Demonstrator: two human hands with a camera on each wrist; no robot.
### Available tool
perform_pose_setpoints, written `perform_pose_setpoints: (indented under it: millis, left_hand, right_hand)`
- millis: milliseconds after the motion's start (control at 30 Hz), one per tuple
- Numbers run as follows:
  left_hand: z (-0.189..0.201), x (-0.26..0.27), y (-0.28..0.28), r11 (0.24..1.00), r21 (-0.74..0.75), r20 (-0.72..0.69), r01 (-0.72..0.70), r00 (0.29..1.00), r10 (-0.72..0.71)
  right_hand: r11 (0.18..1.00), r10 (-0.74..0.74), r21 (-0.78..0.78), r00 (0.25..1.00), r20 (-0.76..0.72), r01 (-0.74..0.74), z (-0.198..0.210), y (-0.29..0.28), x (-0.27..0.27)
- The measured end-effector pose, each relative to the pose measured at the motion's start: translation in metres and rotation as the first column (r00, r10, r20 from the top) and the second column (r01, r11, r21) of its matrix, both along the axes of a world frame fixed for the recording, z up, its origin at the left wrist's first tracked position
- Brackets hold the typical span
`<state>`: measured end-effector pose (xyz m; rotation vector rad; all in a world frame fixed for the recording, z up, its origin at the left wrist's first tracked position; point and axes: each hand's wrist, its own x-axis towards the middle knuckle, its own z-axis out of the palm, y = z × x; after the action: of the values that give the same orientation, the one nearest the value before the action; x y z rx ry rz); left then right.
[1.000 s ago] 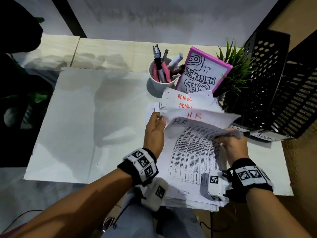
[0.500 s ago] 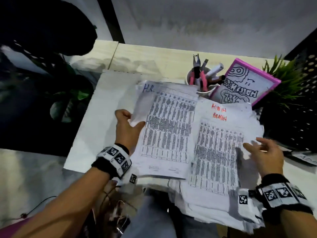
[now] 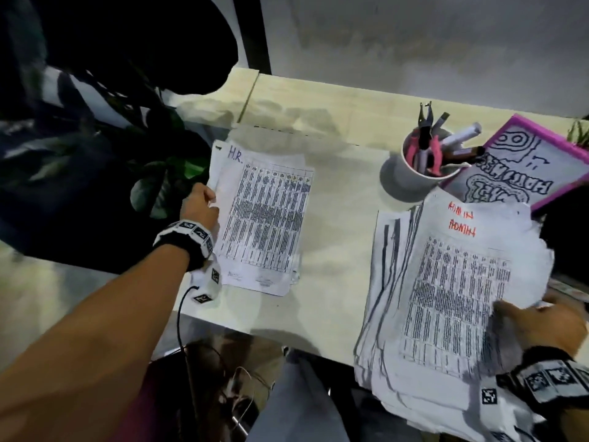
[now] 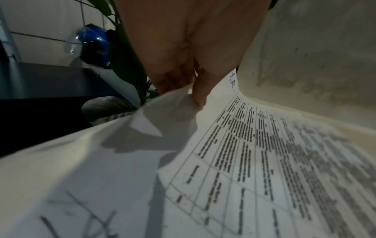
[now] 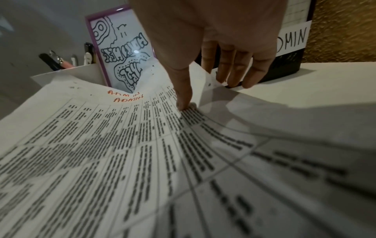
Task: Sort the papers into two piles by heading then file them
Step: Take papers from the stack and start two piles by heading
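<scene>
A sheet headed H.R. (image 3: 261, 218) lies flat at the left of the white table (image 3: 338, 250), on one or more other sheets. My left hand (image 3: 199, 202) pinches its left edge, thumb (image 4: 200, 96) on top and fingers beneath; the edge curls up there. To the right lies a thick, ragged paper stack (image 3: 459, 282) whose top sheet is headed ADMIN in red (image 5: 126, 96); it overhangs the table's near edge. My right hand (image 3: 541, 320) is at its right edge: the thumb (image 5: 183, 103) presses the top sheet, and the straight fingers (image 5: 234, 77) reach under the lifted edge to the table.
A white cup of pens and pliers (image 3: 417, 177) and a pink-framed drawing (image 3: 522, 164) stand behind the stack. A black tray labelled ADMIN (image 5: 293, 40) sits just beyond my right fingers. Dark plant leaves (image 3: 159, 193) hang off the table's left edge.
My left hand has carried the H.R. sheet away from the stack to the left and laid it on the table. My right hand has stayed at the stack's right edge.
</scene>
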<state>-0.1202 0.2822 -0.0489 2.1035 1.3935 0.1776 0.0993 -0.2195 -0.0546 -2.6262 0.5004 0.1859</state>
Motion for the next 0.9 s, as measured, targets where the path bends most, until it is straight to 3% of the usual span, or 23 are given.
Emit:
perform_pose_setpoints:
  millis: [67, 133, 200, 300, 400, 467, 533, 600, 733, 900]
  left_hand:
    - [-0.007, -0.001, 0.001, 0.999, 0.029, -0.115, 0.031, 0.993, -0.028]
    - [-0.009, 0.001, -0.006, 0.997, 0.076, -0.139, 0.007, 0.990, 0.004]
    - [-0.003, 0.010, -0.025, 0.988, 0.155, -0.097, 0.002, 0.995, 0.014]
    - [0.011, 0.041, -0.077, 0.972, 0.183, 0.105, 0.145, 0.980, -0.166]
    - [0.023, 0.078, -0.154, 0.904, 0.132, 0.289, 0.407, 0.856, -0.428]
    - [0.027, 0.099, -0.211, 0.797, 0.097, 0.322, 0.596, 0.739, -0.592]
    - [0.023, 0.118, -0.258, 0.717, 0.069, 0.301, 0.693, 0.671, -0.677]
    - [0.014, 0.134, -0.285, 0.725, 0.012, 0.252, 0.689, 0.699, -0.669]
    - [0.000, 0.155, -0.300, 0.825, -0.098, 0.179, 0.556, 0.825, -0.535]
    - [-0.002, 0.159, -0.301, 0.872, -0.129, 0.199, 0.471, 0.874, -0.443]
  right_hand:
    - [0.999, 0.028, -0.023, 0.999, 0.042, -0.027, -0.009, -0.005, 0.004]
    - [0.997, 0.043, 0.061, 0.997, 0.060, -0.047, -0.002, -0.002, 0.003]
    - [0.990, 0.045, 0.129, 0.996, 0.081, -0.055, 0.000, -0.005, 0.005]
    - [0.972, 0.028, 0.225, 0.990, 0.138, -0.059, 0.007, -0.008, 0.005]
    - [0.960, 0.062, 0.264, 0.988, 0.141, -0.098, 0.005, -0.015, 0.008]
    - [0.954, 0.067, 0.280, 0.986, 0.150, -0.107, 0.007, -0.018, 0.009]
    - [0.944, 0.026, 0.321, 0.986, 0.164, -0.078, 0.007, -0.023, 0.010]
    - [0.941, 0.015, 0.332, 0.986, 0.166, -0.070, 0.008, -0.026, 0.010]
    - [0.922, 0.066, 0.360, 0.974, 0.214, -0.142, 0.011, -0.037, 0.008]
    - [0.849, 0.092, 0.477, 0.953, 0.288, -0.226, 0.013, -0.047, 0.010]
